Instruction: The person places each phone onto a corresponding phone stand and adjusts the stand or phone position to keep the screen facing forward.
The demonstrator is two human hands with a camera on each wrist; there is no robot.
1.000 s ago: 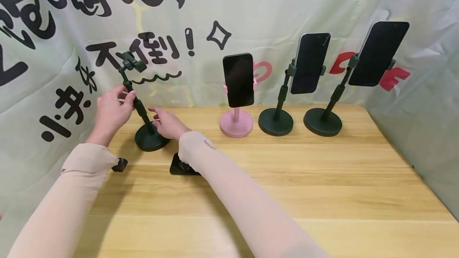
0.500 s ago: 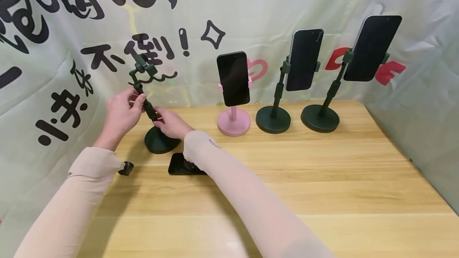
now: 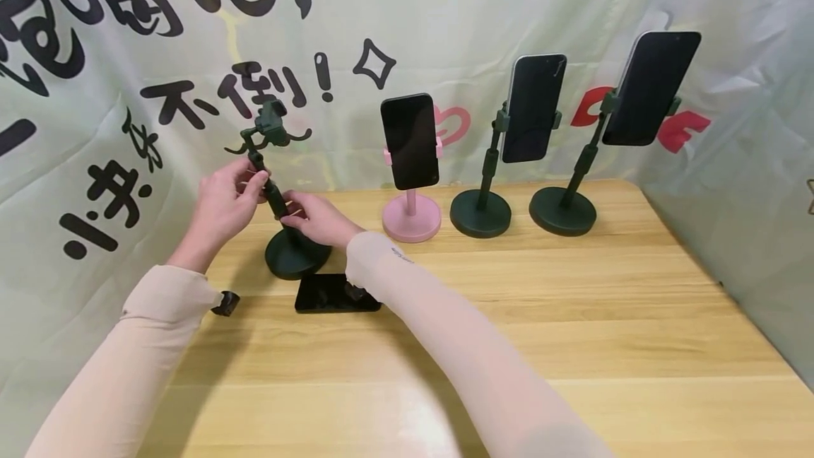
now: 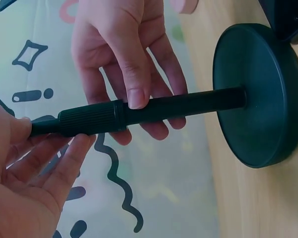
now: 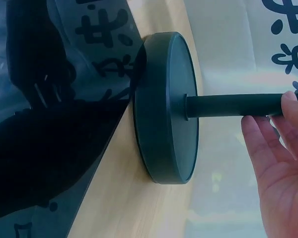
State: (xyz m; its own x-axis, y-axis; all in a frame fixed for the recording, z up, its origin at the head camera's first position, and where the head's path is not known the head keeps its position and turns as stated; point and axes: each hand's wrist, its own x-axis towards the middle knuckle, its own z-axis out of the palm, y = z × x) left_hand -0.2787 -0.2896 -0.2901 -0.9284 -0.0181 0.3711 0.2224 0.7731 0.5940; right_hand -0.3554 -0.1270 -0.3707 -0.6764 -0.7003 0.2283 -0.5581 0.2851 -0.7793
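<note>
A dark green phone stand (image 3: pixel 297 254) with a round base leans slightly at the left of the table, its holder clamp (image 3: pixel 271 124) on top. High on the pole, my left hand (image 3: pixel 224 198) grips the thin rod at the ribbed collar (image 4: pixel 92 119). Just below, my right hand (image 3: pixel 322 219) holds the thicker lower tube (image 5: pixel 233 105) between thumb and fingers. In front of the base lies a black phone (image 3: pixel 327 295), face up, partly covered by my right sleeve. Its glossy screen fills the left of the right wrist view, beside the base.
Right of the stand, a pink stand (image 3: pixel 412 219) holds a phone. Two more dark green stands, one nearer (image 3: pixel 480 214) and one farther right (image 3: pixel 562 211), also carry phones. A printed cloth (image 3: pixel 496 6) hangs behind the wooden table (image 3: pixel 540 345).
My right hand has come up from beside the base and taken hold of the pole. The stand has shifted right, towards the phone, and its top clamp has turned.
</note>
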